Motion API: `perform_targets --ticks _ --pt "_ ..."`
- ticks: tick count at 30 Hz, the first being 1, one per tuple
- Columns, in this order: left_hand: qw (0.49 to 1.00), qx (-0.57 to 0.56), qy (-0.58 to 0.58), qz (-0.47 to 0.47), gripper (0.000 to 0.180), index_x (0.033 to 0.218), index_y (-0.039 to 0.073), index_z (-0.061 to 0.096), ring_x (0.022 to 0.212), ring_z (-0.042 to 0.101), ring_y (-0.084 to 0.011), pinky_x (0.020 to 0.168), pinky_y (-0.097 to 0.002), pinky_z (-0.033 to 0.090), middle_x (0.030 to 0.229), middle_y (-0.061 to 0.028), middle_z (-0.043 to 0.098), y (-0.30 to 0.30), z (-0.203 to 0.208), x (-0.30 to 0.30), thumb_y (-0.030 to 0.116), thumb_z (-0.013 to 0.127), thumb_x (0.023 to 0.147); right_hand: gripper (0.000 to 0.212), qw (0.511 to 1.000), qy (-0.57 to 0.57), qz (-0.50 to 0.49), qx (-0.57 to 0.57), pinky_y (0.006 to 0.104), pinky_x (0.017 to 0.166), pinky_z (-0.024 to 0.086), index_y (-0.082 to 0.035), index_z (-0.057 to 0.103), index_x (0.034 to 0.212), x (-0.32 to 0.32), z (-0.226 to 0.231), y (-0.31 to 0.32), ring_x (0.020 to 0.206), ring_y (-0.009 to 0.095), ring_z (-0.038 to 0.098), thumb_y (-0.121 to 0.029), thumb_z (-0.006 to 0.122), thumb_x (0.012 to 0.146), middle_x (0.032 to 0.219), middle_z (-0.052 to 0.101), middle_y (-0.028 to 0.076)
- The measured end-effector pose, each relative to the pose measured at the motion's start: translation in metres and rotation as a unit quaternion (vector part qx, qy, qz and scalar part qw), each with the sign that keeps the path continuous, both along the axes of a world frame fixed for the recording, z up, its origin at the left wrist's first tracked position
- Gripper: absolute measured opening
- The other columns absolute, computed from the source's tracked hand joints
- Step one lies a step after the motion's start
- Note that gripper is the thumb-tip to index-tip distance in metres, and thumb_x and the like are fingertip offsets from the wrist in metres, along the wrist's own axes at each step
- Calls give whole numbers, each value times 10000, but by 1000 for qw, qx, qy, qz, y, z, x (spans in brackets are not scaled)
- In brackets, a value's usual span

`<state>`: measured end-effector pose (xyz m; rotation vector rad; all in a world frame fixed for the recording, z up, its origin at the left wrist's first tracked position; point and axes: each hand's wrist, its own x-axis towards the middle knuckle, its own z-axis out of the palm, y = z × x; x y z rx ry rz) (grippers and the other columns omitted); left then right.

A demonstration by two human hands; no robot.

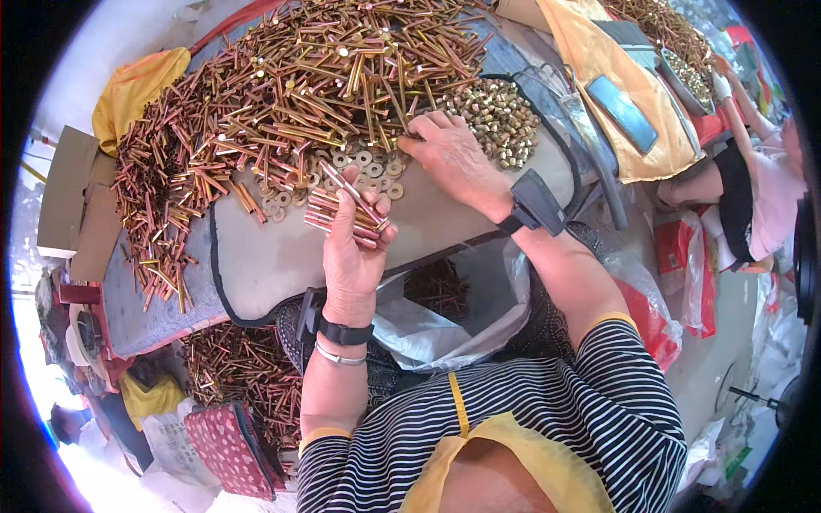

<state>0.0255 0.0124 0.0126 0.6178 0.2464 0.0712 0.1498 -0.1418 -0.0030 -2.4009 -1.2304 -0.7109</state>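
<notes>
A bundle of long copper-coloured bolts (323, 211) lies in my left hand (355, 256), whose fingers and thumb are closed round it. My right hand (456, 156) reaches to the near edge of a large heap of loose bolts (308, 94). Its fingers are bent and closed there, and what they pinch, if anything, is hidden. Flat round washers (369, 168) lie between my two hands at the foot of the heap. Beside my right hand is a pile of small brass-coloured nuts (498, 120). A grey mat (274, 261) lies under the near side of these piles.
An open white plastic sack (505, 321) with bolts inside sits below the mat's edge. More bolts (244, 376) lie at lower left. A phone (623, 114) rests on orange cloth (577, 43). A cardboard box (68, 192) stands left. Another person (774, 188) works at far right.
</notes>
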Motion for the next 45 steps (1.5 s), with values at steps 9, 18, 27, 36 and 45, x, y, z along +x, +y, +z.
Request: perform_targets --ticks 9,18,27,36,45 --pt "997 33 -35 -62 313 1227 111 472 690 442 -92 508 -205 358 776 13 451 18 -9 -13 259 537 960 248 965 133 42 221 336 704 497 -30 654 982 -25 -1 -51 846 297 622 72 587 766 917 646 113" --pt "996 64 2 -66 297 1214 97 473 701 457 -98 502 -207 376 801 5 466 11 -10 -12 224 544 955 132 937 224 -29 265 309 677 493 -41 666 942 -25 7 -52 787 252 643 -11 623 820 898 656 116" --pt "993 78 2 -92 329 1218 101 502 674 490 -91 514 -221 385 799 9 523 16 -12 -8 262 576 941 217 944 329 33 22 348 697 471 -37 617 1013 -51 40 -88 804 287 601 -82 649 803 899 589 106" --pt "983 145 11 -111 336 1213 84 492 672 498 -96 498 -223 388 787 5 525 5 -9 -12 258 577 939 144 887 397 15 234 340 624 480 2 607 954 -52 15 -81 719 295 622 -6 584 811 851 625 159" --pt "981 165 -7 -105 298 1188 85 518 644 504 -82 477 -202 380 781 1 548 0 -11 -18 245 575 942 213 968 209 29 138 297 612 478 2 617 1011 -49 8 -62 700 245 613 28 568 806 873 621 145"
